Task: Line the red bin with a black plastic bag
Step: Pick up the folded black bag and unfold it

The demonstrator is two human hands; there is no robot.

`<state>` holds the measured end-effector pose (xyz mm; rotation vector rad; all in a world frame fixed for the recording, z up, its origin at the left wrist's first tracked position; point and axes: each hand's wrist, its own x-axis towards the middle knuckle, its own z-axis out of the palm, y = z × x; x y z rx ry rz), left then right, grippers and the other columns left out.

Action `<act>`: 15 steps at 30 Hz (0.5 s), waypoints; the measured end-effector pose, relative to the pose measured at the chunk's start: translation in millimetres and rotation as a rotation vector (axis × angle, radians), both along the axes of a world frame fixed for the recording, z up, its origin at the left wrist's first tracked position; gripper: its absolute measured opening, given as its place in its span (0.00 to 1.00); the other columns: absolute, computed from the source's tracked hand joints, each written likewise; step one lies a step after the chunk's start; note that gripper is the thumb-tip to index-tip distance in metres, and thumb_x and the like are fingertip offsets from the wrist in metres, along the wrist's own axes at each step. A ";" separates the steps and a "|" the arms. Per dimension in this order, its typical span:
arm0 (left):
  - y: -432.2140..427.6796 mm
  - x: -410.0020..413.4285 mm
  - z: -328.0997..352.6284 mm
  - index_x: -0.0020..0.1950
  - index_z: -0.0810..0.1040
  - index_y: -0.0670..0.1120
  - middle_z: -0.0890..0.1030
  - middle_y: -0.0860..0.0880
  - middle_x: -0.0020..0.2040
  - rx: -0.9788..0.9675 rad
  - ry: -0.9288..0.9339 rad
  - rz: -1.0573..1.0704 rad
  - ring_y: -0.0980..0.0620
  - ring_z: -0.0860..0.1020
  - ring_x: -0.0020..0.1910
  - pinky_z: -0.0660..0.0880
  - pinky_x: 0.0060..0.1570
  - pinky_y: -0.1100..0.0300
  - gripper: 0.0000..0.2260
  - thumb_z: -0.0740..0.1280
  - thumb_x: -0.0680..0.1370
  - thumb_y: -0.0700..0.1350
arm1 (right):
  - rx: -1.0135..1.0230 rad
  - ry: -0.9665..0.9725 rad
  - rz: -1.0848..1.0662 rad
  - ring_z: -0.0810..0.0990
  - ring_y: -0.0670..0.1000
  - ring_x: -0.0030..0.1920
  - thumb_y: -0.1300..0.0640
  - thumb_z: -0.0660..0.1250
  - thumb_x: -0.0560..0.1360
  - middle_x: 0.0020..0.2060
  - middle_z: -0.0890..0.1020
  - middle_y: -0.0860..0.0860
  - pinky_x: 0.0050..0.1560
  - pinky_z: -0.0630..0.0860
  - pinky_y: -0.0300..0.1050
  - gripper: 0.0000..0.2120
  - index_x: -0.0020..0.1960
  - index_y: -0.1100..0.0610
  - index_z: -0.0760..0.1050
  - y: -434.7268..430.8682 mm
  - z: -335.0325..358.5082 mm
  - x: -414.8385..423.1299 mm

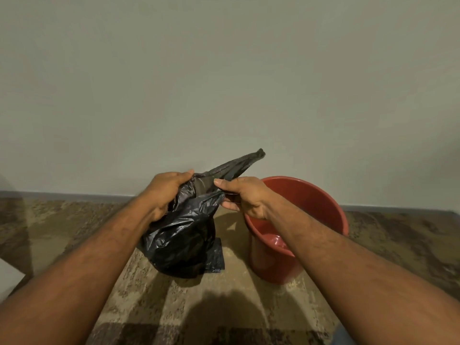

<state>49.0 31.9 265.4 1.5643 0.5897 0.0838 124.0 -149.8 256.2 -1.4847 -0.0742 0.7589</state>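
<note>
Head view: we hold the black bag [185, 235] up beside the red bin [321, 202].
Our left hand [165, 192] and right hand [242, 196] each pinch its top edge; the bin's mouth looks unobstructed, carpet [74, 227] clear around.

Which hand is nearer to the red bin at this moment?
Right. The right hand grips the black bag just over the near-left rim of the red bin. The left hand holds the bag's other side, farther left, away from the bin.
</note>
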 end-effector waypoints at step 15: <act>18.9 3.9 109.4 0.46 0.69 0.48 0.71 0.57 0.40 0.230 -1.112 0.708 0.63 0.72 0.38 0.72 0.43 0.66 0.10 0.55 0.84 0.49 | 0.199 -1.195 -0.848 0.74 0.47 0.42 0.68 0.57 0.77 0.41 0.76 0.48 0.44 0.71 0.39 0.08 0.50 0.61 0.74 -6.6 85.9 0.4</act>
